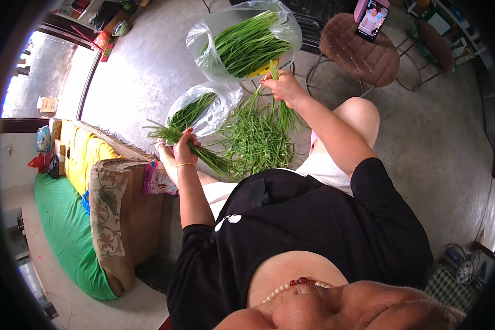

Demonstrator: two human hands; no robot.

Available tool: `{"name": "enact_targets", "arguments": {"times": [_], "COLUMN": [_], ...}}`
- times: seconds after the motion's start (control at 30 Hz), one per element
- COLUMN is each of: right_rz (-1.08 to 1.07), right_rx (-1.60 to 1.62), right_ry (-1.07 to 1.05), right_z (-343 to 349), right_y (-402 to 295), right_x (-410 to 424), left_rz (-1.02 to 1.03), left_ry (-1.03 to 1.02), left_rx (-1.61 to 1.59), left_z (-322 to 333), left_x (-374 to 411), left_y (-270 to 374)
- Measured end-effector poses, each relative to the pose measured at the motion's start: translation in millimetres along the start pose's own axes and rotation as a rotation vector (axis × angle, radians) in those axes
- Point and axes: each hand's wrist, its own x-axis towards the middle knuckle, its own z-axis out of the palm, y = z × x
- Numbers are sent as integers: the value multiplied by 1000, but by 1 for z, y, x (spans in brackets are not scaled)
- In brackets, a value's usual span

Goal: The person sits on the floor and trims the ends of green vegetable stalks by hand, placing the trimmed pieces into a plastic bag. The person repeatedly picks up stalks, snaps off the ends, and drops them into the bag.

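Note:
My left hand (185,147) is closed around a bunch of long green stalks, likely garlic chives (212,159), at the left of my lap. My right hand (286,87) grips a smaller bundle of stalks (286,113), whose ends stick out above and below the fist. Between the hands and below them, a loose pile of green stalks (258,142) lies in front of me. A large clear plastic bag (200,39) holds many long green stalks (247,45) beyond my right hand. Near my left hand, a smaller clear plastic bag (231,97) holds more stalks (192,110).
A brown padded stool (354,57) with a phone (372,20) on it stands at the upper right, a second padded stool (435,47) behind. A sofa with a green cover (66,222) is at the left. Something yellow (264,70) shows beneath the large bag.

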Motion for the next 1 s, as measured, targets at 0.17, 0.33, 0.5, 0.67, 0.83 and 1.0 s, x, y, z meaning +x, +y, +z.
{"name": "enact_targets", "arguments": {"times": [0.17,0.33,0.5,0.67,0.83,1.0], "right_rz": [68,110,92,-44,-168,-189], "right_rx": [-31,-26,-55,-234,-520,-604], "right_ry": [-164,-267,-250,-214,-258,-251], "right_z": [16,23,28,34,40,39], "right_y": [3,18,20,34,32,17], "right_x": [-8,-9,-14,-15,-20,-25], "left_rz": [19,-91,-159,-153,-64,49], "left_ry": [-220,-481,-488,-474,-438,-422], "left_rx": [117,157,204,124,164,260], "left_z": [32,87,110,111,113,113], "left_x": [-10,-23,-32,-30,-33,-31], "left_y": [-11,-25,-40,-46,-51,-49]}}
